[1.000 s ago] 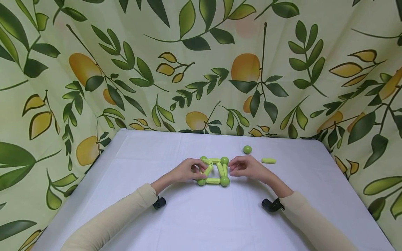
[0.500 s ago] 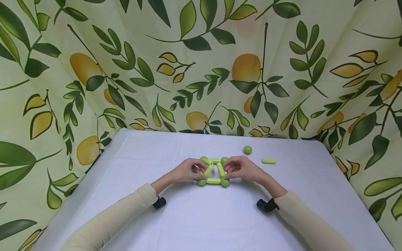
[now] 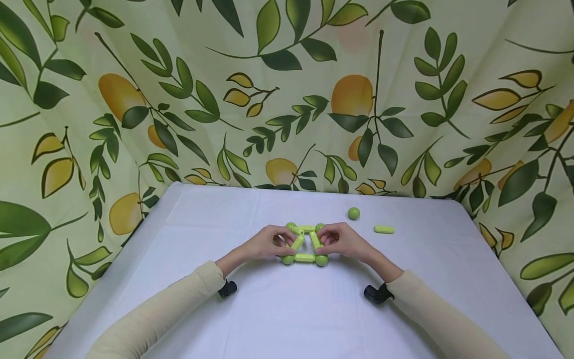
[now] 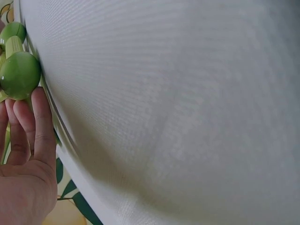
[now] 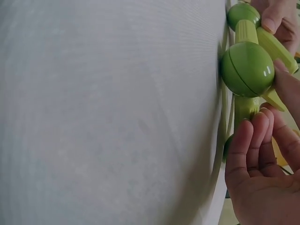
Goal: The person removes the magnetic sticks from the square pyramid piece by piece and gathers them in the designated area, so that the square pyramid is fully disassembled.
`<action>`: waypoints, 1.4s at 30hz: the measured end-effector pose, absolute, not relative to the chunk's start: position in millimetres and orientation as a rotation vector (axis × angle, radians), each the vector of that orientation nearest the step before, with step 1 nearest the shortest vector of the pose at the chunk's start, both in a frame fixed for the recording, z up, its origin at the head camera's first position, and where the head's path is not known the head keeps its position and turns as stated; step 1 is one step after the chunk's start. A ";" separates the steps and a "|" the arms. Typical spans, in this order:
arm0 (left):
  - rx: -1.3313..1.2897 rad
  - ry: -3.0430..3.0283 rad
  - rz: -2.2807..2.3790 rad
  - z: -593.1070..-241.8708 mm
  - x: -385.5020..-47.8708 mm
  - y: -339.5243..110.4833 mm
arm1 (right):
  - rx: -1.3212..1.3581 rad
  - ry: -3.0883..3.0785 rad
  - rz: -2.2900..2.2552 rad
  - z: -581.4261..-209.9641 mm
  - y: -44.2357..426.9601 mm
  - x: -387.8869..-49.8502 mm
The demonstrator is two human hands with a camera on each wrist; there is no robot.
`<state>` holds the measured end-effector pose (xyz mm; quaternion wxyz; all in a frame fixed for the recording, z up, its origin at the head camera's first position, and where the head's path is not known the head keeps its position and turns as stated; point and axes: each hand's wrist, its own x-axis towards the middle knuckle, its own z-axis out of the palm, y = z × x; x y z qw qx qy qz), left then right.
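Note:
A square frame of green balls and light-green rods, with a front rod [image 3: 305, 258] and a front right ball [image 3: 321, 260], lies on the table in the head view. Slanted rods lean up from its corners, among them a left one [image 3: 297, 243] and a right one [image 3: 315, 240]. My left hand [image 3: 268, 243] grips the frame's left side; its fingers [image 4: 43, 122] reach under a corner ball [image 4: 19, 76] in the left wrist view. On the opposite side my right hand [image 3: 343, 241] holds the frame, thumb by a ball [image 5: 247, 69] and fingertips at the side rod [image 5: 245, 108].
A loose green ball [image 3: 354, 213] sits behind and right of the frame. Near it lies a loose light-green rod [image 3: 384, 230]. The table has a white cloth [image 3: 278, 309], and a leaf-patterned curtain [image 3: 287, 99] hangs behind it.
My right hand has moved left from beside the frame and taken hold of its right side. My left hand keeps its grip on the left side.

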<state>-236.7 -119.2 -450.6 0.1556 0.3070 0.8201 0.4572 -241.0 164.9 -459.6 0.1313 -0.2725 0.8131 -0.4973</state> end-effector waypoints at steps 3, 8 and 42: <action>0.879 2.347 1.311 -450.7 -237.2 -119.5 | -0.781 2.369 -1.438 -459.8 163.6 -240.9; 0.878 2.346 1.308 -450.8 -238.0 -119.7 | -0.772 2.364 -1.450 -459.4 162.6 -239.3; 0.922 2.331 1.333 -451.4 -236.8 -119.5 | -0.962 2.369 -1.443 -456.1 159.3 -249.7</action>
